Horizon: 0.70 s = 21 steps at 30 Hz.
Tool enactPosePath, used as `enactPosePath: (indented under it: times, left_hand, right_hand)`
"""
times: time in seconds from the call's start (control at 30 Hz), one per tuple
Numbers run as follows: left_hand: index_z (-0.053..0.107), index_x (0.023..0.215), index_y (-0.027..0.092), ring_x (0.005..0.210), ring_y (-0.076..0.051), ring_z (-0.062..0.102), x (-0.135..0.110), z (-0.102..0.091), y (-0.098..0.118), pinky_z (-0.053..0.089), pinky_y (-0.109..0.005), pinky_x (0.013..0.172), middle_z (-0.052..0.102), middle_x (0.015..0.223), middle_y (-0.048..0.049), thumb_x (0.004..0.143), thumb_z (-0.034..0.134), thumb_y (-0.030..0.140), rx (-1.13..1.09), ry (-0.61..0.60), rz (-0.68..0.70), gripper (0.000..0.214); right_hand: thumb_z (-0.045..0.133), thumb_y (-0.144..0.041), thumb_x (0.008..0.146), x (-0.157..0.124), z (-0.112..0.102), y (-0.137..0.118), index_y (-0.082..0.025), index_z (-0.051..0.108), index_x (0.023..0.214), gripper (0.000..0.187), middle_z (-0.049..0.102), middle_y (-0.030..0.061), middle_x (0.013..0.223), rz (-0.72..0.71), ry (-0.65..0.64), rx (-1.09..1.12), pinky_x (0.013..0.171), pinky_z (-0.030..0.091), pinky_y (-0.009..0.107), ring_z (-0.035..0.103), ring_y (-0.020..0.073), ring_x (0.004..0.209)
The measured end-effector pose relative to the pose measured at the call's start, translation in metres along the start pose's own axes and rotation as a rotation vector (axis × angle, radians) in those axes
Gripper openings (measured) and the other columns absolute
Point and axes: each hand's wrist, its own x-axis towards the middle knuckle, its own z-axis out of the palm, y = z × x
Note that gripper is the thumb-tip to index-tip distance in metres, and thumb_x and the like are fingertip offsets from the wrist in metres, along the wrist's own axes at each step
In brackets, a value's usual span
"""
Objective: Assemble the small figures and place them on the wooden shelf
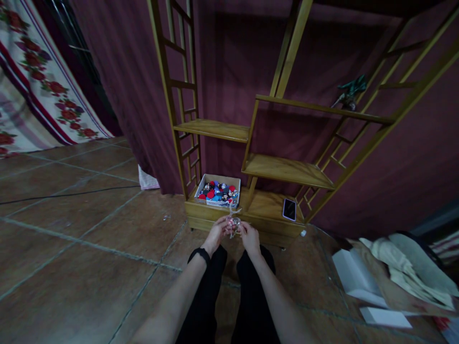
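Trinket (234,222) blurs between left hand (218,232) and right hand (249,237).

held item (234,222): too small to identify | box contents (219,190): indistinct | forearms (179,306): cropped below

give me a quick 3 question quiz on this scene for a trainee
1. True or false: the phone lies on the top board of the shelf.
2. What do the left hand and right hand hold between them? A) a small shiny item B) a cable C) a cloth
3. Fill in: the box of coloured pieces sits on the shelf's ___ board.
Key: 1 false, it lies on the bottom board. 2 A. 3 bottom.
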Motion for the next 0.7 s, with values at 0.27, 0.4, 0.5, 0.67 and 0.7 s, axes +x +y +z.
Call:
enactPosePath:
  times: [0.27, 0.4, 0.5, 0.67, 0.7]
  left_hand:
    - [0.059, 0.103, 0.016, 0.074, -0.014, 0.060, -0.0021, -0.0014, 0.0004, 0.045, -0.023, 0.063, 0.065, 0.091, -0.0085, 0.064, 0.067, 0.027, 0.081, 0.000, 0.028, 0.042]
    - [0.062, 0.099, 0.015, 0.071, -0.013, 0.058, -0.0050, 0.0027, 0.0009, 0.044, -0.022, 0.062, 0.065, 0.087, -0.0070, 0.060, 0.070, 0.030, 0.197, -0.007, 0.058, 0.043]
    - [0.061, 0.098, 0.014, 0.067, -0.011, 0.056, -0.0063, 0.0048, 0.0001, 0.043, -0.021, 0.060, 0.064, 0.087, -0.0064, 0.056, 0.072, 0.027, 0.241, -0.020, 0.098, 0.045]
    - [0.060, 0.098, 0.012, 0.059, -0.009, 0.053, -0.0047, 0.0035, -0.0024, 0.041, -0.020, 0.055, 0.063, 0.080, -0.0051, 0.055, 0.072, 0.025, 0.263, 0.005, 0.155, 0.046]
    - [0.059, 0.099, 0.012, 0.058, -0.009, 0.053, -0.0044, 0.0031, -0.0028, 0.041, -0.020, 0.054, 0.063, 0.079, -0.0048, 0.055, 0.072, 0.024, 0.264, 0.016, 0.161, 0.047]
  right_hand:
    - [0.042, -0.033, 0.082, 0.0000, 0.0013, 0.0027, -0.026, 0.060, 0.096, 0.024, 0.067, 0.0008, 0.091, -0.027, 0.076, -0.018, 0.069, 0.045, 0.022, 0.062, 0.0147, 0.078]
    - [0.043, -0.033, 0.082, -0.0001, -0.0002, 0.0009, -0.025, 0.061, 0.096, 0.024, 0.067, 0.0013, 0.093, -0.030, 0.099, -0.034, 0.072, 0.044, 0.023, 0.062, 0.0155, 0.081]
    - [0.045, -0.034, 0.081, -0.0005, -0.0010, -0.0014, -0.026, 0.061, 0.095, 0.023, 0.067, 0.0008, 0.093, -0.034, 0.077, -0.024, 0.072, 0.044, 0.023, 0.062, 0.0157, 0.082]
    - [0.043, -0.035, 0.081, -0.0009, -0.0024, -0.0044, -0.025, 0.061, 0.095, 0.024, 0.067, 0.0009, 0.090, -0.030, 0.028, -0.004, 0.071, 0.044, 0.023, 0.062, 0.0153, 0.079]
    - [0.043, -0.034, 0.081, -0.0008, -0.0027, -0.0047, -0.025, 0.061, 0.095, 0.025, 0.067, 0.0009, 0.091, -0.034, 0.018, -0.002, 0.071, 0.044, 0.023, 0.062, 0.0152, 0.080]
